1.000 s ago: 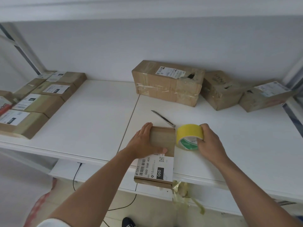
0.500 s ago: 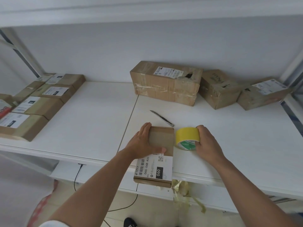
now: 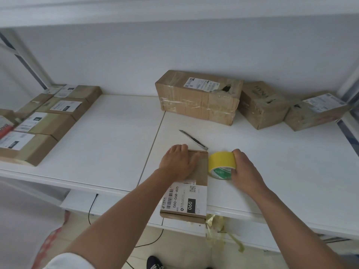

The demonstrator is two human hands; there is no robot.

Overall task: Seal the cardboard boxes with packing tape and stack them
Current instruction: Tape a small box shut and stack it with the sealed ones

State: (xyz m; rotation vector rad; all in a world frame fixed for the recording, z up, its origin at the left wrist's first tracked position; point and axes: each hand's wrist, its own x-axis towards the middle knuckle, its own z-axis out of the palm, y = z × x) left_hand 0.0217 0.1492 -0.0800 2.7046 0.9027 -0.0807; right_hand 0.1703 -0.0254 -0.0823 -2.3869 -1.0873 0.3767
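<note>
Left hand (image 3: 179,162) pressed flat, fingers spread, on small cardboard box (image 3: 187,188) overhanging bench (image 3: 108,144) front edge, long axis running away from person. Right hand (image 3: 243,168) closed around yellow tape roll (image 3: 221,165), just beside box's right far corner.

Bare forearms, left hand (image 3: 179,164) and right hand (image 3: 245,171) ungloved, white sleeve edge (image 3: 66,262) showed at left, dark shoe (image 3: 154,263) below.

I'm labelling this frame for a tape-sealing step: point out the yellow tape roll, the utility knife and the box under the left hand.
yellow tape roll (image 3: 221,159), head view, outer yellow band.
utility knife (image 3: 194,140), head view, mid-handle.
small cardboard box (image 3: 202,171), head view, bare top face.
</note>
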